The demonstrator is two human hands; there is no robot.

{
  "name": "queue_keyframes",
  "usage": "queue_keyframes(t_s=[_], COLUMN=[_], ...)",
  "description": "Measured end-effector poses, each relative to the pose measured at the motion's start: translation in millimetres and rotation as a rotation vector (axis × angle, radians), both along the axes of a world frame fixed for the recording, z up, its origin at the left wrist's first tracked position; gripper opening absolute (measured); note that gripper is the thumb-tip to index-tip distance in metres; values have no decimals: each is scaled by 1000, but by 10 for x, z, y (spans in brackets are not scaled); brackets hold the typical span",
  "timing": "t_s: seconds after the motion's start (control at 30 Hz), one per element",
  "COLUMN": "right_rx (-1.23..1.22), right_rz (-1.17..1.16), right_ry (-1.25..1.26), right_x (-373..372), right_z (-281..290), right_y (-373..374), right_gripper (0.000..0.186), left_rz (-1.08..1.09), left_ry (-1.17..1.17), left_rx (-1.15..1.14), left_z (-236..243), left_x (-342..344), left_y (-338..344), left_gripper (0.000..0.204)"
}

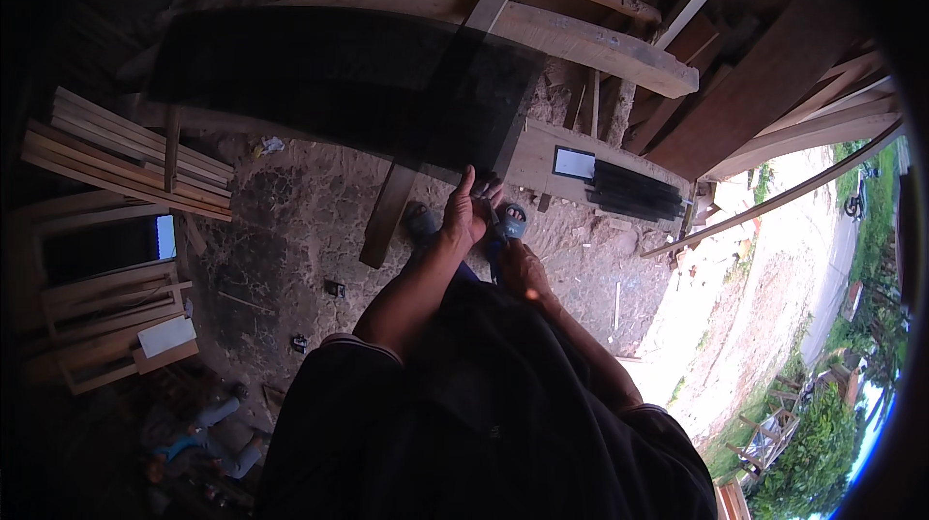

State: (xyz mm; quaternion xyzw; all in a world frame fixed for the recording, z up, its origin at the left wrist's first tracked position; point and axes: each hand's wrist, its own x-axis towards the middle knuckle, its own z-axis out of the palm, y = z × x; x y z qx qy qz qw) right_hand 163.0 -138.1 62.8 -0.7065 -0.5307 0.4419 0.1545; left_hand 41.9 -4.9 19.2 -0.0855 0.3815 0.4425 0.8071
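My left hand (468, 217) is raised in front of me at the near edge of a large dark see-through sheet (329, 85). Its thumb points up, apart from the partly bent, shadowed fingers, and I make out nothing held in it. Just below and to the right, my right hand (524, 271) is closed around something narrow and dark that I cannot make out. The sheet lies across long wooden beams, and a plank shows faintly through it.
Thick timbers (600, 48) run across the far side. A white card (574, 162) and dark strips (637, 191) lie on a board at right. Stacked slats (126, 157) and wooden frames (116, 297) stand left. A plank (389, 215) slants near my feet. Another person (218, 438) is at lower left.
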Motion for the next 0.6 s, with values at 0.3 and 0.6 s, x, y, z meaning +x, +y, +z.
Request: queue_keyframes(t_s=[0.3,0.6], right_rx=[51,-65], right_rz=[-28,21], right_ry=[-20,-54], right_x=[-86,-127], right_z=[-10,7], right_y=[39,63], right_gripper=[23,28], left_rz=[-33,-29], left_ry=[4,0], left_rx=[17,22], left_z=[-42,-39], left_x=[-44,-50], left_y=[13,10], left_gripper=[45,47])
